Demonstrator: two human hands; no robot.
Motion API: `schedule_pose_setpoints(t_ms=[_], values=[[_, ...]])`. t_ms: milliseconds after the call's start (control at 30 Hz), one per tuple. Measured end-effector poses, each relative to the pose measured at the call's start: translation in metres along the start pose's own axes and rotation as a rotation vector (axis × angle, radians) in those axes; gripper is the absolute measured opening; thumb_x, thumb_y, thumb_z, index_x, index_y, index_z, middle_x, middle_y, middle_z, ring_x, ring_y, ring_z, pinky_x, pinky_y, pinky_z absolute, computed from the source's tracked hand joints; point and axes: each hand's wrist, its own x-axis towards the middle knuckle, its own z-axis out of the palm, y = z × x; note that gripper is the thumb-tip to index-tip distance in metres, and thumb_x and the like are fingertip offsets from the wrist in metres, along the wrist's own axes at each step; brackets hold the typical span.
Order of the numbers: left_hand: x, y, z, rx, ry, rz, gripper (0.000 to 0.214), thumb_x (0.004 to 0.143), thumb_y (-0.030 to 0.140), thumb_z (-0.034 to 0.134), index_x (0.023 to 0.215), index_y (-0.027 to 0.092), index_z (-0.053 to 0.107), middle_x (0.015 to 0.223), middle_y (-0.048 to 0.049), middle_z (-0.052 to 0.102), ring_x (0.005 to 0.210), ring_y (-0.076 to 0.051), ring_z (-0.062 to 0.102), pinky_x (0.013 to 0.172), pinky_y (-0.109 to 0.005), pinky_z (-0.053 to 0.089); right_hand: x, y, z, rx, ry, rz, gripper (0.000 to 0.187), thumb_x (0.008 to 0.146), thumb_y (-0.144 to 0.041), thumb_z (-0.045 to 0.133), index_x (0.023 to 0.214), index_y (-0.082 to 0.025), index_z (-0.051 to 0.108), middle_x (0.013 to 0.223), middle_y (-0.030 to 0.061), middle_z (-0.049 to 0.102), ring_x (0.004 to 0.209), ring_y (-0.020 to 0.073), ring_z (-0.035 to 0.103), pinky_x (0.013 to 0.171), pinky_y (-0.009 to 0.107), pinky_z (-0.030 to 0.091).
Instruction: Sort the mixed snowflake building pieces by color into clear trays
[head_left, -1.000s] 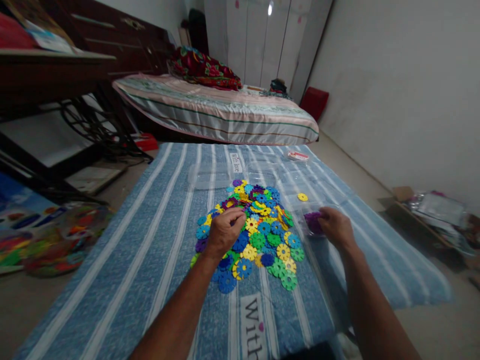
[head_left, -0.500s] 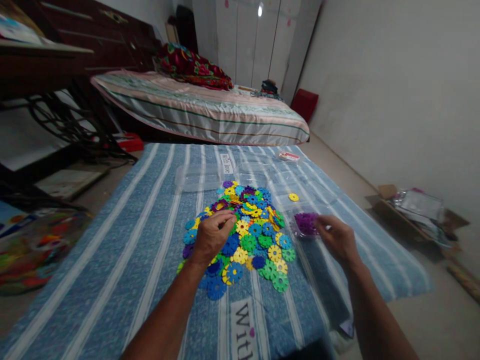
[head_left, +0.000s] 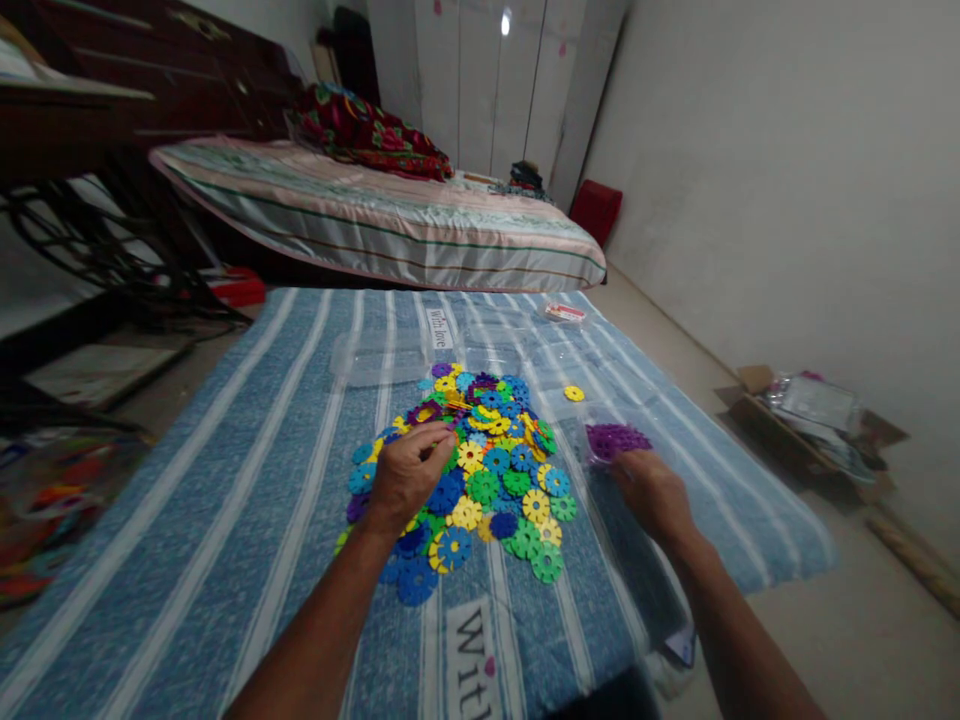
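Centre frame, my left hand [head_left: 409, 475] pinches narrowly over discs [head_left: 484, 479]; my curled right hand [head_left: 652, 490] should steady the tub [head_left: 584, 448]; holds unclear.

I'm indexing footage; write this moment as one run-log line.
left hand: over disc pile; right hand: at clear box; purple discs: in box; lone yellow disc: off pile

Blue cloth [head_left: 289, 490] with white stripes — loose discs [head_left: 484, 487] yellow, green, blue and purple — boxed pieces [head_left: 615, 438] purple; blanket [head_left: 375, 132] red, flowered; bedspread [head_left: 375, 215] pale, striped
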Motion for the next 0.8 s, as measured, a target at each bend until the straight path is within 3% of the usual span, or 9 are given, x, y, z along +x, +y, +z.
schedule_pose_setpoints(t_ms=[233,567,800], values=[[-0.001,-0.002,0.002,-0.013,-0.011,0.002,0.025,0.08,0.037,0.057,0.072,0.02,0.075,0.086,-0.0037,0.077,0.086,-0.02,0.072,0.084,-0.029,0.058,0.0,0.0,0.002,0.011,0.037,-0.043,0.025,0.094,-0.026,0.048,0.079,-0.022,0.069,0.08,0.0037,0.065,0.08,0.0185,0.059,0.069,0.026,0.042],[-0.002,-0.002,0.002,-0.009,-0.027,-0.024,0.025,0.08,0.037,0.057,0.074,0.02,0.075,0.088,-0.0039,0.077,0.087,-0.02,0.072,0.084,-0.028,0.057,-0.001,-0.001,0.005,0.117,0.036,-0.109,0.021,0.093,-0.023,0.051,0.082,-0.022,0.07,0.087,0.0051,0.068,0.085,0.0191,0.061,0.075,0.027,0.046],[-0.001,-0.001,0.002,0.007,-0.018,-0.061,0.027,0.08,0.037,0.056,0.076,0.019,0.075,0.088,-0.0043,0.077,0.089,-0.021,0.071,0.088,-0.03,0.055,0.001,-0.005,0.008,0.163,0.103,-0.15,0.02,0.09,-0.018,0.051,0.082,-0.021,0.069,0.087,0.0061,0.069,0.084,0.0203,0.063,0.076,0.029,0.049]])
